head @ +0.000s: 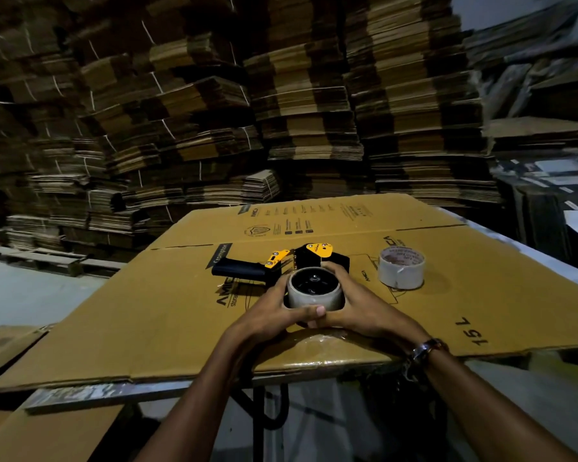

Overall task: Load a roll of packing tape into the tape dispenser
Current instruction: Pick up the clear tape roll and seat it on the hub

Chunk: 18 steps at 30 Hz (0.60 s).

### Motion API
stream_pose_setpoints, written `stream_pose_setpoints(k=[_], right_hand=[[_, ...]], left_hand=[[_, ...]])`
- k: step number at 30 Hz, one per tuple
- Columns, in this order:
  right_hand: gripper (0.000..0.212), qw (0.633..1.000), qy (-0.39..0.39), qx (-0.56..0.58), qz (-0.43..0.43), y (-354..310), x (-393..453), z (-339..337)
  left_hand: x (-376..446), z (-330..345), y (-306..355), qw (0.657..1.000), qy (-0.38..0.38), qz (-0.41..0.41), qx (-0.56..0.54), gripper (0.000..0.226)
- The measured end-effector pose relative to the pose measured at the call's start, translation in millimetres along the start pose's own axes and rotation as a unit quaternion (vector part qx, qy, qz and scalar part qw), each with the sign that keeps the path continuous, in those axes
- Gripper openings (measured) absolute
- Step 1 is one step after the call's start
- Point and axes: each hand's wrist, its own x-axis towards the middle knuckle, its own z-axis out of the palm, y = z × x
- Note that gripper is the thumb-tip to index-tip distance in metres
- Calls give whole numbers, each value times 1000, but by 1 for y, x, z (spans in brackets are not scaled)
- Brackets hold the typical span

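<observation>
A black and yellow tape dispenser (281, 261) lies on its side on a flattened cardboard box (147, 311), handle pointing left. A roll of packing tape (314, 296) sits over the dispenser's black hub. My left hand (274, 311) curls round the roll's left and near side. My right hand (354, 308) curls round its right and near side, fingers reaching to the black frame behind. The thumbs meet at the roll's front. A second roll of tape (401, 271) lies flat to the right, apart from both hands.
The cardboard sheet covers a metal-framed table (80, 393), whose near edge is close below my wrists. Tall stacks of flattened cartons (247, 111) fill the background. A wristwatch (426, 348) is on my right wrist. Bare floor lies to the left.
</observation>
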Motion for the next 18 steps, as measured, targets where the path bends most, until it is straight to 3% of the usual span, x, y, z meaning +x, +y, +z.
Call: stream_pose_setpoints(k=[5,9,14,18], right_hand=[[110,998,49,43,27,4,-9,-6],[73,986,111,110,51,1,-18,2],[52,975,201,41,80,-9,-26,11],[41,971,221,11,88,-10,-26,13]], left_hand=[[-1,4,2,1000,16,1,-16,87],[-3,7,2,999,29,-2,-30,84],[-2,7,2,999,34,-2,-31,84],[-1,8,3,999,30,-2,-32,82]])
